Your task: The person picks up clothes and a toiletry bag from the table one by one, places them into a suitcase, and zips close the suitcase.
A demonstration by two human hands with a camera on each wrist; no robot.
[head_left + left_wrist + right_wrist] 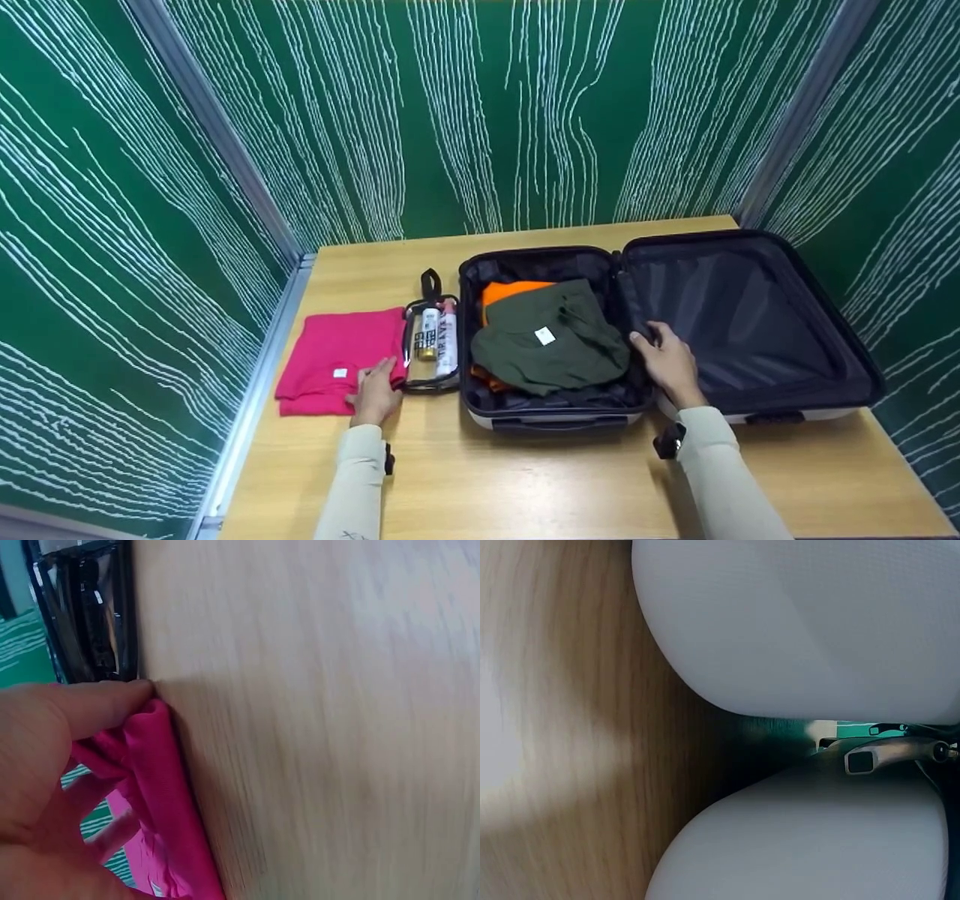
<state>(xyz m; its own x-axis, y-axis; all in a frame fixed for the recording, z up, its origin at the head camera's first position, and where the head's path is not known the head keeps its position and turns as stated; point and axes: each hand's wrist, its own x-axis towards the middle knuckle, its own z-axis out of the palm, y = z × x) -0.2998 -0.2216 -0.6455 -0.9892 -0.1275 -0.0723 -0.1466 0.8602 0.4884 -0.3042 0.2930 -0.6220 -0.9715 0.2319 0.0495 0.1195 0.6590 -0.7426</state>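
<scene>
Head view: left hand (377, 394) pinches pink cloth (341, 341); right hand (673, 367) (grip unclear) at suitcase (739, 322).

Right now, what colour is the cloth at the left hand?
Bright pink cloth, clearest in the head view.

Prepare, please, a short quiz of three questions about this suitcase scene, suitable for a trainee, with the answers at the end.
1. Which hand touches the folded pink garment?
2. True or false: the transparent black-edged pouch lies between the pink garment and the open suitcase.
3. Choose one. Inside the suitcase, what lies over the orange cloth?
a) a white towel
b) the dark green garment
c) the pouch

Key: 1. The left hand. 2. True. 3. b.
</scene>
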